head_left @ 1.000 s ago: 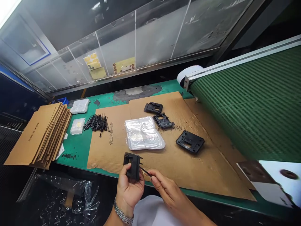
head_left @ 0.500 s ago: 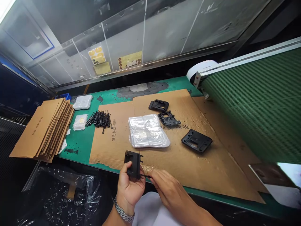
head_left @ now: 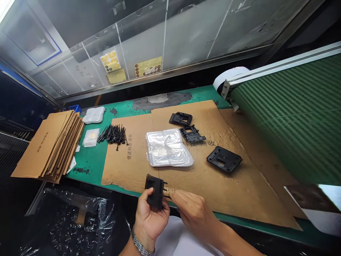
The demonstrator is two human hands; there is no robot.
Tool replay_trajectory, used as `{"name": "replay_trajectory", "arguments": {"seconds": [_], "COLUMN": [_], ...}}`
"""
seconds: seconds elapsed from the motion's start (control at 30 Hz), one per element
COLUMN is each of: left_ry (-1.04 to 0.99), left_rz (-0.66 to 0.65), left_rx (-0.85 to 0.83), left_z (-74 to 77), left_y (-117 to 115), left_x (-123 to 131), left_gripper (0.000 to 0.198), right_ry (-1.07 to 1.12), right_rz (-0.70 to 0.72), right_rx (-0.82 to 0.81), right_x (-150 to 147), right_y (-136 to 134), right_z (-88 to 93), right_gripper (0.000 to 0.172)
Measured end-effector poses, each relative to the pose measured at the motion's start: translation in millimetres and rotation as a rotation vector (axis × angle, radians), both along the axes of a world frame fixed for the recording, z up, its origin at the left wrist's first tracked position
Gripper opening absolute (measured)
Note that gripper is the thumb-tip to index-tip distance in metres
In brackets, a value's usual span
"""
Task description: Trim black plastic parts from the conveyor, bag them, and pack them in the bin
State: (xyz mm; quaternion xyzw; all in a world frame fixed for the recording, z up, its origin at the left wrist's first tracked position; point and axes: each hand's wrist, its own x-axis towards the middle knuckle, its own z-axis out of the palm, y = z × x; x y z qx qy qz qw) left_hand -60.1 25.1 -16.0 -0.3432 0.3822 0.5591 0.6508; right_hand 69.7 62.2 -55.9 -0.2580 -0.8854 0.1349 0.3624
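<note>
My left hand [head_left: 150, 217] grips a black plastic bracket [head_left: 155, 190] upright at the near edge of the bench. My right hand [head_left: 193, 211] is closed in a pinch on a thin black pin, its tip pressed against the bracket's right side. Three more black brackets lie on the cardboard sheet [head_left: 239, 188]: one at the back [head_left: 180, 118], one just in front of it [head_left: 192, 134], and one to the right [head_left: 224, 159]. A stack of clear plastic bags [head_left: 168, 148] lies in the middle. A heap of black pins [head_left: 113, 134] sits to the left.
A fanned stack of flat cardboard pieces [head_left: 50, 145] lies at the left. Two small white packets [head_left: 93, 115] [head_left: 90, 138] rest on the green bench top. A green ribbed conveyor belt [head_left: 293, 117] runs along the right. Crumpled clear plastic [head_left: 77, 220] hangs below the bench.
My right hand has moved in toward the bracket, and the pin has gone from sticking out at an angle to sitting almost fully against the bracket's side. The bracket has tilted slightly.
</note>
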Motion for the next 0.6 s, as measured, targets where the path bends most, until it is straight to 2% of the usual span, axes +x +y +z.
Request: {"name": "replay_trajectory", "arguments": {"seconds": [0.1,0.2,0.3,0.37,0.43,0.6], "left_ry": [-0.068,-0.132,0.090,0.231,0.272,0.305], "left_rz": [-0.074,-0.292,-0.412,-0.413,-0.400,-0.401], "left_rx": [0.023,0.128,0.308,0.434,0.510,0.542], "left_z": [-3.1,-7.1,-12.3,-15.1,-16.8,-16.9], "left_y": [-7,-11,-10,-8,-5,0], "left_x": [2,-1,-5,-8,-9,-8], "left_gripper": [0.011,0.008,0.015,0.019,0.022,0.034], "right_ry": [-0.049,-0.033,0.046,0.033,-0.004,-0.023], "right_rz": [-0.087,-0.107,-0.041,0.050,0.132,0.228], "right_rx": [-0.023,-0.209,-0.335,-0.319,-0.250,-0.058], "right_x": [4,9,15,18,20,17], "right_y": [15,27,30,29,27,25], "right_z": [-8.7,-13.3,-4.2,7.0,17.2,22.7], "right_gripper": [0.028,0.029,0.030,0.029,0.029,0.029]}}
